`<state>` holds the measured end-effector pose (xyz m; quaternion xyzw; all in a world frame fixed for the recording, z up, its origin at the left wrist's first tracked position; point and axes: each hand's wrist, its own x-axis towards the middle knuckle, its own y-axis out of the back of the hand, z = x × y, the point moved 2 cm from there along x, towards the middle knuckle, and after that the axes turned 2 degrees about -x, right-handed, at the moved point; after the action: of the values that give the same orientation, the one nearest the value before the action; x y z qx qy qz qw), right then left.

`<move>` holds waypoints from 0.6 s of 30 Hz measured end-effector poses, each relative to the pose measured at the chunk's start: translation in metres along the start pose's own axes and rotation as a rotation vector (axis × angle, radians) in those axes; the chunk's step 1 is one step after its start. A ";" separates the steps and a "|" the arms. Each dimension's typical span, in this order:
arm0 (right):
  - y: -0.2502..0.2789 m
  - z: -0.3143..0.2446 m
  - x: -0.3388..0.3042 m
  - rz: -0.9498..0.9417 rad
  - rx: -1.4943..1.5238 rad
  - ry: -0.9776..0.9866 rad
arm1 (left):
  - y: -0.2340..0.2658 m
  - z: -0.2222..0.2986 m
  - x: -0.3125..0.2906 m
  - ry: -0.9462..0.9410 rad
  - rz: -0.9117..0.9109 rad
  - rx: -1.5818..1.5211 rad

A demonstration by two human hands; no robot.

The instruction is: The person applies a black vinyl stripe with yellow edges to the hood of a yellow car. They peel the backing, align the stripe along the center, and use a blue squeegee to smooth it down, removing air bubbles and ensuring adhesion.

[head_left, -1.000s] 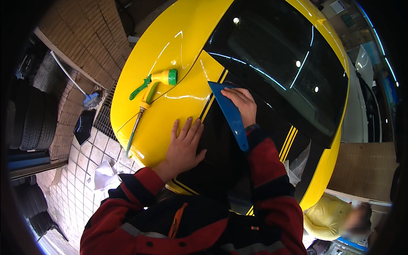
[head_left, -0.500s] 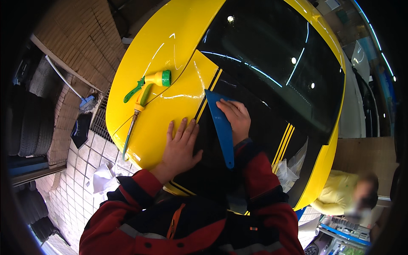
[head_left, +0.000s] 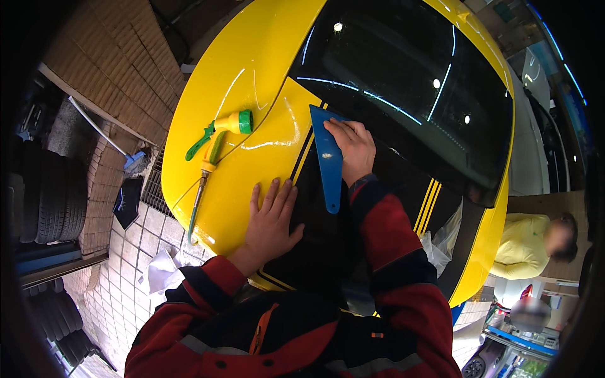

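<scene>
Blue, flat and tapering, the scraper [head_left: 329, 154] lies just above the frame's centre, over the black stripe [head_left: 403, 167]; the right hand [head_left: 356, 148] grips its upper right edge with bent fingers, perhaps for control of the long edge; the left hand [head_left: 271, 217], fingers spread, holds nothing and rests flat, lower left of centre, likely as a brace; the spray gun [head_left: 232, 122] lies on yellow bodywork [head_left: 211, 75] upper left, probably parked within reach.
</scene>
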<state>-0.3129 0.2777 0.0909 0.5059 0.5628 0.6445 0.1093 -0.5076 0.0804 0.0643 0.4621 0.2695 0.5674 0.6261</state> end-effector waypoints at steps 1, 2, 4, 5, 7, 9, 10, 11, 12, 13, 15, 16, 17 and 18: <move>-0.001 0.002 0.002 -0.001 -0.008 0.004 | 0.000 0.000 0.000 -0.001 0.002 0.002; -0.001 0.004 0.004 -0.003 -0.017 0.007 | 0.000 0.000 0.000 -0.004 0.012 0.007; 0.000 0.008 0.013 -0.002 0.007 -0.022 | 0.000 0.000 0.001 -0.005 0.013 0.001; 0.002 0.010 0.018 -0.015 0.017 -0.040 | 0.001 0.000 0.001 -0.005 0.012 0.001; 0.013 0.017 0.032 -0.016 0.195 -0.204 | 0.002 0.001 0.001 -0.005 0.011 -0.001; 0.031 0.020 0.040 0.116 0.170 -0.298 | 0.003 0.002 0.001 -0.008 0.012 0.003; 0.041 0.016 0.039 0.268 0.206 -0.234 | 0.004 0.003 0.001 -0.006 0.016 0.001; 0.051 0.011 0.032 0.376 0.239 -0.242 | 0.003 0.003 0.002 0.004 0.002 0.003; 0.056 0.004 0.020 0.368 0.351 -0.351 | 0.004 0.004 0.002 0.014 0.012 -0.012; 0.054 -0.006 0.006 0.333 0.548 -0.554 | 0.004 0.004 0.005 0.024 0.008 -0.020; 0.052 -0.014 -0.023 0.122 0.793 -0.895 | 0.004 0.003 0.015 0.025 0.009 -0.034; 0.052 -0.020 -0.034 0.130 0.924 -0.886 | 0.004 0.000 0.023 0.021 0.018 -0.041; 0.051 -0.022 -0.045 0.169 1.001 -0.964 | 0.004 -0.002 0.031 0.000 0.063 -0.043; 0.050 -0.023 -0.052 0.216 1.091 -1.003 | 0.004 -0.004 0.039 -0.006 0.060 -0.027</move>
<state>-0.2854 0.2094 0.1090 0.7739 0.6323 -0.0272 0.0224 -0.5049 0.1188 0.0731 0.4630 0.2460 0.5883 0.6157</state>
